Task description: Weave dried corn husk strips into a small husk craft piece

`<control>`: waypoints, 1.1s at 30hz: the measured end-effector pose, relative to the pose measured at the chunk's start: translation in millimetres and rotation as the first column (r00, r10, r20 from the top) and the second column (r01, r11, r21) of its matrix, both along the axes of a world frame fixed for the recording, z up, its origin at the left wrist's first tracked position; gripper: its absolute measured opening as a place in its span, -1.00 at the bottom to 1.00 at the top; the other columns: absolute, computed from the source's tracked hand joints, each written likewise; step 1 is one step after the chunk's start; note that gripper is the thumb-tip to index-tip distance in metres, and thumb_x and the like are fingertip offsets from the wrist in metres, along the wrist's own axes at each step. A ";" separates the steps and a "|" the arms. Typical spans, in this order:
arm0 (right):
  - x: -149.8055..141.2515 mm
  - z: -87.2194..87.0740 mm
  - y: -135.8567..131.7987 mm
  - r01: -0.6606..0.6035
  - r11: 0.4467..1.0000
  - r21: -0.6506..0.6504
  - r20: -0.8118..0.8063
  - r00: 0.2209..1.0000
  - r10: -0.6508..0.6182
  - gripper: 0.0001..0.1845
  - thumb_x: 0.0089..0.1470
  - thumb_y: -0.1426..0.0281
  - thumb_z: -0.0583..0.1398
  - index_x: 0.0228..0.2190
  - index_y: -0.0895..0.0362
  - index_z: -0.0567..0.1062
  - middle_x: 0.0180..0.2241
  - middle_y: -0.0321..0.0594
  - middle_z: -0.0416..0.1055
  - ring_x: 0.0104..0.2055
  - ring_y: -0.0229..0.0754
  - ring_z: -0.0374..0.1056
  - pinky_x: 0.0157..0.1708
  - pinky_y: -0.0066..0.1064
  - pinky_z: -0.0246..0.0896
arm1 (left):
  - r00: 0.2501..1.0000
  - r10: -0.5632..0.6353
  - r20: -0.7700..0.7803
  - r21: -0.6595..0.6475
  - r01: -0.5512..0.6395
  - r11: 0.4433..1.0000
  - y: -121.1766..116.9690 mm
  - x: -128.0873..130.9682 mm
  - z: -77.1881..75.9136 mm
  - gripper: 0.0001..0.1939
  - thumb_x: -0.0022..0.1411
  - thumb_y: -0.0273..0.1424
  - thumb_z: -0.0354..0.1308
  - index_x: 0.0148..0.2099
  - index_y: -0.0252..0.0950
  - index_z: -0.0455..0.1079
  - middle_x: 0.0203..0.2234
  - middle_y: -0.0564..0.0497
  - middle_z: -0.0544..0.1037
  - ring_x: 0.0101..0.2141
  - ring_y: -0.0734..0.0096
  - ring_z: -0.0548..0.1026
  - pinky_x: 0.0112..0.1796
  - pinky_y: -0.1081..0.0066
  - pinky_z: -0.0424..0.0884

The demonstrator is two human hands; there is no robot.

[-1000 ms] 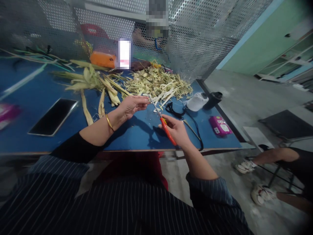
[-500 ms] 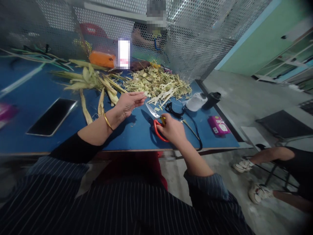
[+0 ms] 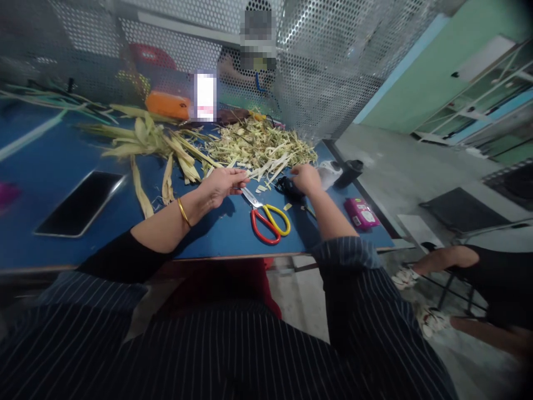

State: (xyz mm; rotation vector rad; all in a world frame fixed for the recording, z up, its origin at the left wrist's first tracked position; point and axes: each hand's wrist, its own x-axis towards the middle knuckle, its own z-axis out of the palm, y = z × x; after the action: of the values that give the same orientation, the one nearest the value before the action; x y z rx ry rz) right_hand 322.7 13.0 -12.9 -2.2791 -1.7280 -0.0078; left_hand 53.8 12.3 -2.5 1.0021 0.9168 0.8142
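Observation:
Scissors (image 3: pixel 266 218) with one red and one yellow handle lie flat on the blue table (image 3: pixel 62 166), with no hand on them. My left hand (image 3: pixel 222 183), a gold bangle on its wrist, hovers just left of the blades with its fingers pinched together; what they hold is too small to make out. My right hand (image 3: pixel 306 178) reaches forward to the near edge of a heap of pale cut leaf strips (image 3: pixel 258 147). Its fingers curl down beside a black cord (image 3: pixel 289 189).
Longer dry leaves (image 3: pixel 158 147) lie left of the heap. A dark phone (image 3: pixel 79 203) rests at the left, a pink packet (image 3: pixel 360 213) and a white and black object (image 3: pixel 339 172) at the right. A perforated metal screen (image 3: pixel 333 66) backs the table. Another person's legs (image 3: pixel 458 266) sit at right.
My right hand set the scissors down on the table and moved forward to the heap's edge. My left hand stayed roughly in place with fingers closing.

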 end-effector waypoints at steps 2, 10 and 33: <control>7.7 -12.0 11.0 0.011 1.000 0.015 -0.023 1.000 -0.011 -0.76 -0.03 0.50 0.16 -0.31 0.20 0.61 -0.20 -0.02 0.57 -0.14 -0.07 0.42 -0.14 -0.34 0.23 | 0.999 -0.024 0.028 -0.010 0.025 1.000 -0.7 -0.1 -0.2 -0.90 0.20 -0.48 0.25 -0.38 -0.37 0.43 -0.48 0.00 0.53 -0.54 0.61 0.40 -0.44 0.51 0.37; -23.1 8.1 7.0 -0.052 0.950 0.307 0.014 0.999 0.050 -0.68 0.18 0.42 -0.04 -0.18 0.15 0.47 -0.22 -0.06 0.53 -0.19 -0.06 0.37 -0.18 -0.31 0.16 | 0.995 0.004 0.103 -0.040 0.001 0.999 3.2 -1.3 -1.2 -0.90 0.24 -0.49 0.20 -0.36 -0.37 0.42 -0.47 0.03 0.51 -0.52 0.61 0.43 -0.42 0.51 0.40; -93.7 -25.7 -134.5 -0.294 0.949 0.112 0.146 0.950 0.277 -0.53 0.18 0.21 0.11 0.02 0.26 0.34 -0.07 0.11 0.35 -0.11 0.02 0.35 -0.21 -0.29 0.25 | 0.944 -0.306 0.122 -0.237 0.327 0.915 18.1 -14.3 -2.8 -0.78 0.29 -0.59 0.09 -0.41 -0.46 0.46 -0.55 -0.05 0.53 -0.49 0.54 0.51 -0.30 0.52 0.51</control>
State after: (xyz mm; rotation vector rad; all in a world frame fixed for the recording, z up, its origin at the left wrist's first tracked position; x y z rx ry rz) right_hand 229.0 -121.5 -38.6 -1.9538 -2.0445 -0.2085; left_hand 39.6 30.4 -5.3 0.8558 0.7401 0.4468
